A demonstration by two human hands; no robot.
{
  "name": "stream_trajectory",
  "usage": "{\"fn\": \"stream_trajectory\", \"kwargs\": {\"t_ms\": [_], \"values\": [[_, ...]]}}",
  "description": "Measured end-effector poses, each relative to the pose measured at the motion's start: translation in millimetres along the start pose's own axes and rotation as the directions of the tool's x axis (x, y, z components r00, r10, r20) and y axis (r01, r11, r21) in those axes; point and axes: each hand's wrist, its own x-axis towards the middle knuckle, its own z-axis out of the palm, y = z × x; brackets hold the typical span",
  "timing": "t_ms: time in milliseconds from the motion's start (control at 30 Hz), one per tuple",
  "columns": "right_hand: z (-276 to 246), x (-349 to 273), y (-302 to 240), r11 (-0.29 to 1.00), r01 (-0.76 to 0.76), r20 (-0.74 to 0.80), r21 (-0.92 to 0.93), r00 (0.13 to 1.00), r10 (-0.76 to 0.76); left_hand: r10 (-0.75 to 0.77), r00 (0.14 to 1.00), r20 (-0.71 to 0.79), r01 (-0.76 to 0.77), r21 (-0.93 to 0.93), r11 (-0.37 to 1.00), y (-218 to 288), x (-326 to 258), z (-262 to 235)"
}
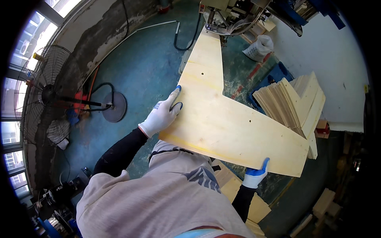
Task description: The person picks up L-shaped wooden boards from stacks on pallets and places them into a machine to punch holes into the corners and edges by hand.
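Head view: a person in a beige shirt is holding a large angled plywood panel flat in front of the body.
Left hand: gloved in white and blue, it is pressing on the panel's left edge, fingers spread open, thumb lying on top.
Right hand: gloved too, it is gripping the panel's lower right edge, fingers curled over it.
Panel: its narrow far end is sitting under the machine at the top.
Surroundings: a stack of similar panels is leaning to the right; a standing fan is sitting on the green floor at left.
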Motion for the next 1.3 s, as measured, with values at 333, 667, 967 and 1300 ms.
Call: {"fn": "stream_trajectory", "kwargs": {"t_ms": [333, 667, 967, 1300], "values": [[-2, 2, -5, 0.995, 0.094, -0.007, -0.036, 0.995, -0.095, -0.035, 0.999, -0.037, 0.035, -0.003, 0.999, 1, 0, 5], [9, 20, 4, 0.996, 0.093, 0.097, 0.005, 0.991, -0.093, 0.038, 0.989, -0.14, -0.049, -0.078, 0.996, 16, 17, -8], [99, 131, 32, 0.975, -0.011, 0.13, 0.223, 0.991, -0.019, 0.218, 0.943, -0.253, -0.173, 0.189, 0.967, -22, 177, -34], [125, 166, 30, 0.978, -0.049, 0.125, 0.202, 0.992, 0.024, 0.243, 0.937, -0.251, -0.179, 0.253, 0.951, -4, 209, -47]]}}
